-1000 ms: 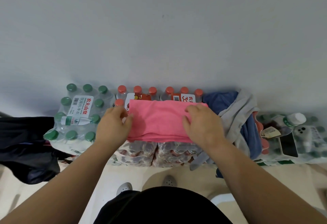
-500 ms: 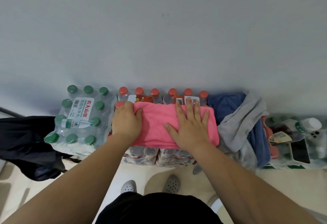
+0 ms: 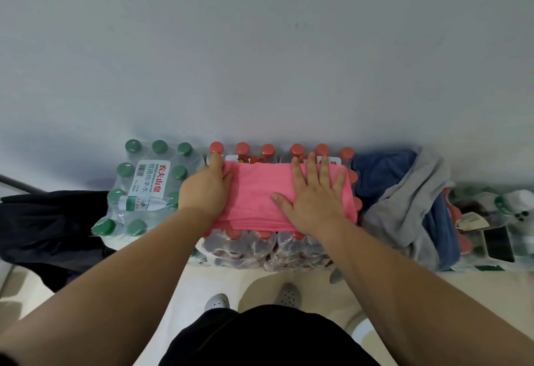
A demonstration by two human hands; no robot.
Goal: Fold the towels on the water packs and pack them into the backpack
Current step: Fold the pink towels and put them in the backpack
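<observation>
A folded pink towel (image 3: 257, 192) lies on the red-capped water packs (image 3: 245, 247) against the wall. My right hand (image 3: 315, 198) presses flat on its right half, fingers straight and spread. My left hand (image 3: 206, 189) grips the towel's left edge, with the fingers curled over it. To the right, a blue towel (image 3: 378, 172) and a grey towel (image 3: 404, 206) lie in a crumpled heap on another pack. A black backpack (image 3: 46, 227) sits on the floor at the far left.
A green-capped water pack (image 3: 144, 189) stands left of the pink towel. At the far right are a phone (image 3: 498, 245), a tag and a white-capped bottle (image 3: 520, 200) on more packs. My shoes (image 3: 254, 299) stand on the pale floor below.
My right hand has gone from curled at the towel's right edge to flat and spread on top of it. The towel now lies smoother. My left hand stays at the left edge.
</observation>
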